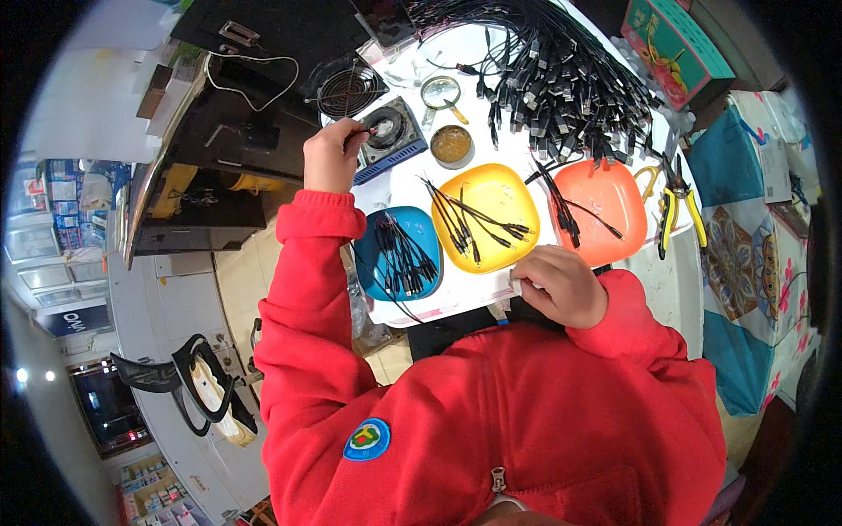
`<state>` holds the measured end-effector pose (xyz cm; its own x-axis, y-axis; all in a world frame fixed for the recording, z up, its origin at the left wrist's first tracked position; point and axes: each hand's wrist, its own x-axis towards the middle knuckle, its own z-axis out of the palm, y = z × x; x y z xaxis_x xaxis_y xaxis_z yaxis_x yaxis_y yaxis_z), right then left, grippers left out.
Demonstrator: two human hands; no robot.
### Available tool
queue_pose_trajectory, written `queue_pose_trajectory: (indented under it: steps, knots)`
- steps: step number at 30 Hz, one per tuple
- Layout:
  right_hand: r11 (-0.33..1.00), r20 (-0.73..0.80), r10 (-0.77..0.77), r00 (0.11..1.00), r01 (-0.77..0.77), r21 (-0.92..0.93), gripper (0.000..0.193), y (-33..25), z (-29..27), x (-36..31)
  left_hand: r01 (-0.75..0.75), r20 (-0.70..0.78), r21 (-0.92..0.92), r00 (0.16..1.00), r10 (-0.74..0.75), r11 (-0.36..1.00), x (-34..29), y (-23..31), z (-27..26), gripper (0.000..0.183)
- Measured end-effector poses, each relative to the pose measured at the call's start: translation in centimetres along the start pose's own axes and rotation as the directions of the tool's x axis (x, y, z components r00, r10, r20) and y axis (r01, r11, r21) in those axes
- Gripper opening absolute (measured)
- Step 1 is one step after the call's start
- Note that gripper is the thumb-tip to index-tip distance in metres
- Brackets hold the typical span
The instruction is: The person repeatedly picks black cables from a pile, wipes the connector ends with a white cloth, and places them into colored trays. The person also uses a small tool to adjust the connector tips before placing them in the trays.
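My left hand (331, 158) is closed in a pinch on a thin dark cable (363, 132). Its tip reaches over the small round pot (384, 128) of a blue-and-grey metal device; most of the cable is hidden by my fingers. At the table's near edge, my right hand (563, 287) is curled, with a small whitish bit at the fingertips that I cannot make out. Short black cables lie in a blue tray (369, 278), a yellow tray (502, 195) and an orange tray (605, 186).
A tin of amber paste (452, 144) and a magnifying glass (440, 91) stand beyond the trays. Black cables with plugs (561, 88) heap at the far right. Yellow-handled cutters (677, 206) lie by the orange tray. A round fan grille (351, 91) sits behind the device.
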<state>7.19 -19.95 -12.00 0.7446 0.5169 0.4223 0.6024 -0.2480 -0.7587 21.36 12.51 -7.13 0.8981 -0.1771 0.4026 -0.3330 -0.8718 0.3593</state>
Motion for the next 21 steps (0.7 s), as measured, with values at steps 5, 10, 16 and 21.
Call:
queue_pose_trajectory:
  steps: [5,10,16,21]
  knots:
    - [1.0,0.007,0.015,1.0,-0.015,0.013,0.015,0.2,0.1,0.1,-0.08,0.099,0.123,0.993,0.068,0.989,1.6,-2.3,1.6,0.012]
    - [1.0,-0.008,0.012,1.0,-0.012,-0.012,0.017,0.6,-0.1,0.0,-0.127,0.202,0.219,0.976,0.082,0.968,2.6,-3.4,2.4,0.016]
    - [1.0,0.019,0.008,1.0,-0.007,-0.03,0.017,1.0,0.0,0.1,-0.17,0.266,0.237,0.958,0.105,0.957,3.3,-3.7,2.7,0.015]
    - [1.0,-0.009,-0.006,1.0,0.006,-0.027,0.016,1.1,0.0,0.1,-0.141,0.294,0.304,0.954,0.048,0.942,3.3,-3.4,3.3,0.013]
